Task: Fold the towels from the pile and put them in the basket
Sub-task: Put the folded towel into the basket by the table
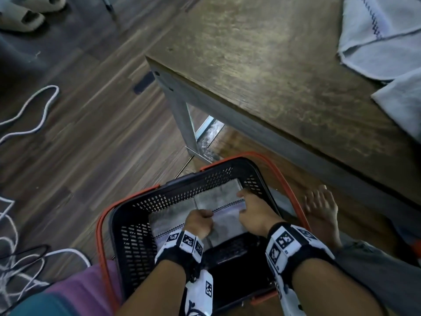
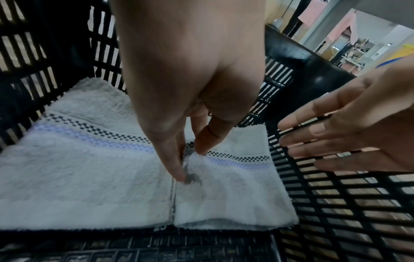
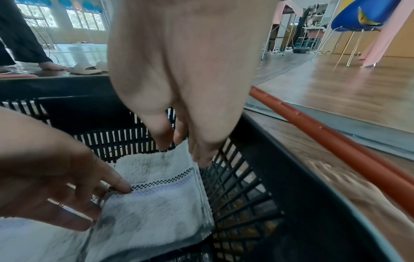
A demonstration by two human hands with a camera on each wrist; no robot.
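Left wrist camera looks down on the folded white towel [image 2: 224,186] lying flat on the floor of the black slatted basket [image 2: 336,203], its checkered and lilac stripe running across under my fingertips. A second folded towel [image 2: 78,168] lies touching it on the side away from my right hand, the two edges meeting in a seam directly beneath my left hand [image 2: 190,79]. My left thumb and forefinger are curled and pressed together on the near towel's edge at that seam, pinching a small bit of cloth right at the stripe. My right hand [image 2: 349,127] has its fingers straight and slightly spread, gripping nothing; in the right wrist view its fingertips [image 3: 201,156] hang at the towel's far corner, between the cloth and the basket wall, and I cannot tell whether they touch the terry. The orange handle [image 3: 336,141] lies folded down outside the rim beyond my right hand. Farther out, ahead of both hands, stands a wooden table [image 1: 262,65], with unfolded towels [image 1: 382,37] heaped at its far right edge.
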